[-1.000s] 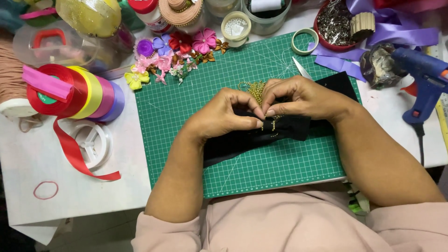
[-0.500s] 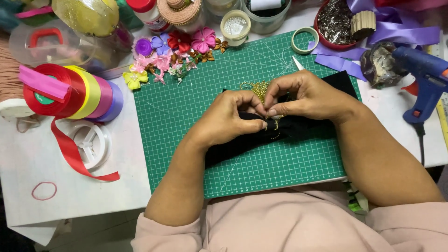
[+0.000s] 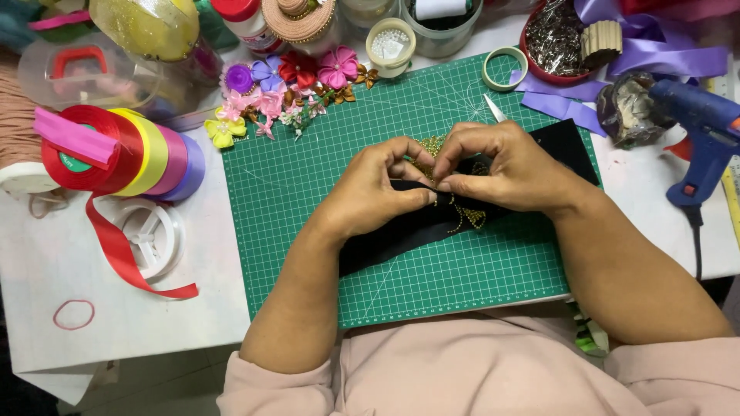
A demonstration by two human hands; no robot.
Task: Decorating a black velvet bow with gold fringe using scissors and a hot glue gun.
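Black fabric (image 3: 401, 231) lies across the green cutting mat (image 3: 308, 185) on my bench (image 3: 92, 323), and both my hands meet over its middle. My left hand (image 3: 378, 192) is curled, thumb and forefinger pressed together on the upper edge of the cloth. My right hand (image 3: 505, 169) arches over from the other side, its fingertips pinching the fabric at the same spot, so the two hands touch at the knuckles. Gold bead trim (image 3: 466, 219) shows just below my right fingers, lying on the black cloth, and a little more of it peeks out above, between my hands.

Small fabric flowers (image 3: 289, 85) in pink, purple, red and yellow sit at the mat's upper left corner. Rolls of ribbon (image 3: 123, 150) in red, yellow, pink and purple lie on their edges left of the mat, a loose red tail trailing down beside a clear empty spool (image 3: 150, 235). Well to my right, a blue glue gun (image 3: 705, 135) rests on the bench, with lilac ribbon (image 3: 570, 108) near it. A scissor tip (image 3: 495, 109) pokes out just above my right hand.
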